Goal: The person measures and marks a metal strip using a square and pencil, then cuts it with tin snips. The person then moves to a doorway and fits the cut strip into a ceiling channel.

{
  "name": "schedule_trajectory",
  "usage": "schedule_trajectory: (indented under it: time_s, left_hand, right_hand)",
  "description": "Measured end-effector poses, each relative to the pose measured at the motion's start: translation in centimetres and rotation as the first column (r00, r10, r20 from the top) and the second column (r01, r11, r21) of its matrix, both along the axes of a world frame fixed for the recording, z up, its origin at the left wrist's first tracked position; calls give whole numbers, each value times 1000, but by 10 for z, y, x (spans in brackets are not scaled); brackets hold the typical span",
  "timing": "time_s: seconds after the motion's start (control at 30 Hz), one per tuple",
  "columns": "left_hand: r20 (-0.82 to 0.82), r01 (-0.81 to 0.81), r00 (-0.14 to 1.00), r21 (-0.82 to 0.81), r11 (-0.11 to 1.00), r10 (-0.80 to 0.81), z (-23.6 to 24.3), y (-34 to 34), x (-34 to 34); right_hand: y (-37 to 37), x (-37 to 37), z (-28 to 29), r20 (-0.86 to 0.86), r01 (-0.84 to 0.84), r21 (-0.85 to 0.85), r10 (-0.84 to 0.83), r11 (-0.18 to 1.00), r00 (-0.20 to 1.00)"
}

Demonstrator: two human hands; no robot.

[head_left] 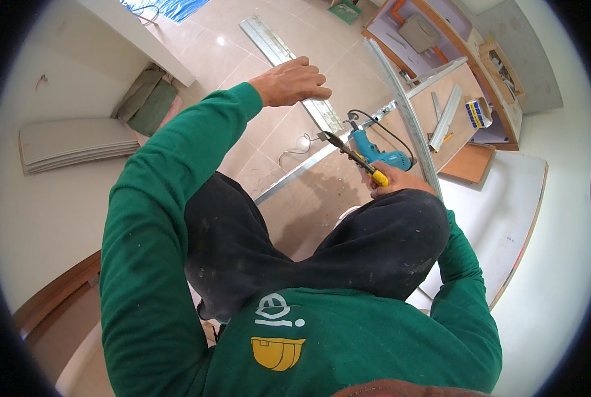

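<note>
Lying beside the right hand [396, 180]'s snips [351, 154], a blue drill [380, 153].

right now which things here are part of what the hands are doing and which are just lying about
In use:
- left hand gripping the metal strip
- right hand holding the yellow-handled snips

Lying about:
- blue drill on the floor
- stack of boards by the wall
- folded green cloth
- short metal pieces on the wooden panel
</note>
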State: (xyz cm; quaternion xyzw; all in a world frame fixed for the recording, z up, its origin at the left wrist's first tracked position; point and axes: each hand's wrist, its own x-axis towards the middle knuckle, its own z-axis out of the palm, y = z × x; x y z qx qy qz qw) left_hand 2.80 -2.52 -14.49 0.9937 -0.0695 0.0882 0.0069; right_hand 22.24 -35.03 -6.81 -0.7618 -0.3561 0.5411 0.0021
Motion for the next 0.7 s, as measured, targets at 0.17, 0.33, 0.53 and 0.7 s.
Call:
schedule_trajectory:
  time_s: [0.17,0.33,0.53,0.7]
  left_hand:
    - [5,-42,999,12,999,41,-2,-2,0]
    - [-7,-22,1000,-23,999,22,3,0,-3]
    - [-29,-43,999,-14,999,42,6,-4,-2]
    - [11,-7,1000,-5,1000,7,6,-4,-2]
  right_hand:
    - [0,0,-9,-8,-14,-19,14,1000,1000]
    - [-5,5,-18,-93,38,-3,-38,999,995]
    - [-12,11,-32,-129,29,19,-26,999,991]
    - [-15,14,-36,-113,21,42,-17,999,993]
